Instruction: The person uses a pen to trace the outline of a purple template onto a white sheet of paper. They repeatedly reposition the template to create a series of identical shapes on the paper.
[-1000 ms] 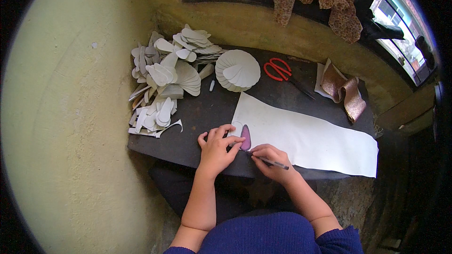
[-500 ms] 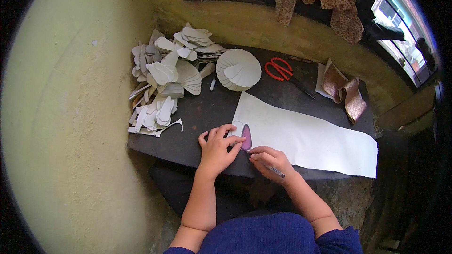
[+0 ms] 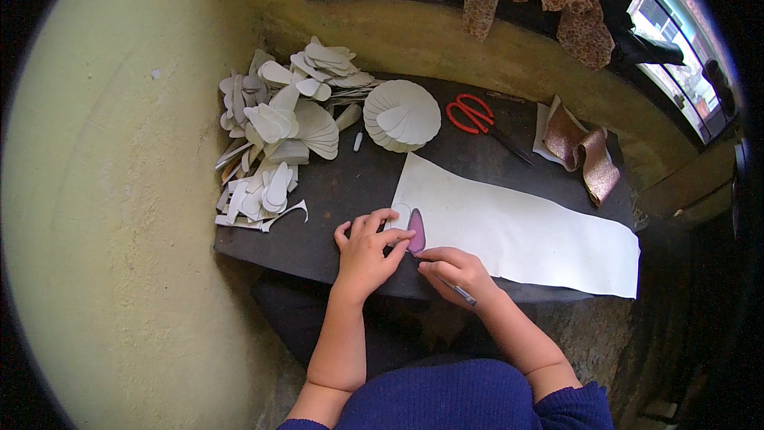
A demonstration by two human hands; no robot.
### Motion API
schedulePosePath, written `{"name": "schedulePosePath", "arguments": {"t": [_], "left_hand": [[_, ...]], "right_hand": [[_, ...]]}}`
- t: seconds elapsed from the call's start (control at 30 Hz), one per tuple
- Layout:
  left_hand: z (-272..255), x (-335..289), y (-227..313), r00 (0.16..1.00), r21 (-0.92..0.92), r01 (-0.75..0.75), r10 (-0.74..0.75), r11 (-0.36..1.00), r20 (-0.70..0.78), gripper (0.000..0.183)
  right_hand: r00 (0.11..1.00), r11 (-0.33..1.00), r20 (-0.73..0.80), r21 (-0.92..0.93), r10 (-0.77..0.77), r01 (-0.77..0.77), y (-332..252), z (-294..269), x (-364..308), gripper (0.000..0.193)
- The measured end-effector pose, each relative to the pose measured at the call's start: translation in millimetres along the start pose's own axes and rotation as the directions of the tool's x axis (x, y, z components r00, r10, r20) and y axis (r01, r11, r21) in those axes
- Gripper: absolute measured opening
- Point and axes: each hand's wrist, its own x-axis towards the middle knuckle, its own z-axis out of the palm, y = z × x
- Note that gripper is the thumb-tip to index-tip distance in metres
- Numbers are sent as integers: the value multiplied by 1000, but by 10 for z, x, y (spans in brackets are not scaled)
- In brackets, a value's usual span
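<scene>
A long white sheet (image 3: 517, 231) lies across the dark tabletop. At its left end rests a purple, teardrop-shaped template (image 3: 416, 232), flat on the sheet. My left hand (image 3: 368, 251) has its fingers spread; thumb and index fingertips press on the template's lower left edge, while another fingertip touches the sheet beside a drawn curved outline (image 3: 402, 213). My right hand (image 3: 458, 272) is closed round a pen (image 3: 463, 295), its tip down at the template's narrow lower border. The very tip is hard to make out between the two hands.
Piles of white teardrop-shaped cutouts (image 3: 274, 123) crowd the table's left side, with a round fan of them (image 3: 402, 115) nearby. Red-handled scissors (image 3: 471, 114) and a pinkish glittery strip (image 3: 593, 155) lie at the back. A yellow wall (image 3: 143, 191) stands on the left.
My right hand has shifted slightly left with the pen, along the template's lower edge. My left hand, the template and the sheet stay in place.
</scene>
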Motion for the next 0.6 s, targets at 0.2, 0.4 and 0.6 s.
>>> {"name": "schedulePosePath", "arguments": {"t": [0.2,0.4,0.6], "left_hand": [[8,4,1,1000,-1,2,-2,1000,-6,19],[15,2,-5,1000,-6,0,0,1000,-14,18],[15,4,-1,1000,-3,-1,1,1000,-13,17]], "right_hand": [[998,998,-22,21,55,-55,2,16,-49,21],[999,999,-34,8,34,-34,-16,-2,-22,19],[1000,1000,-5,-3,7,-7,2,-14,-10,20]]}}
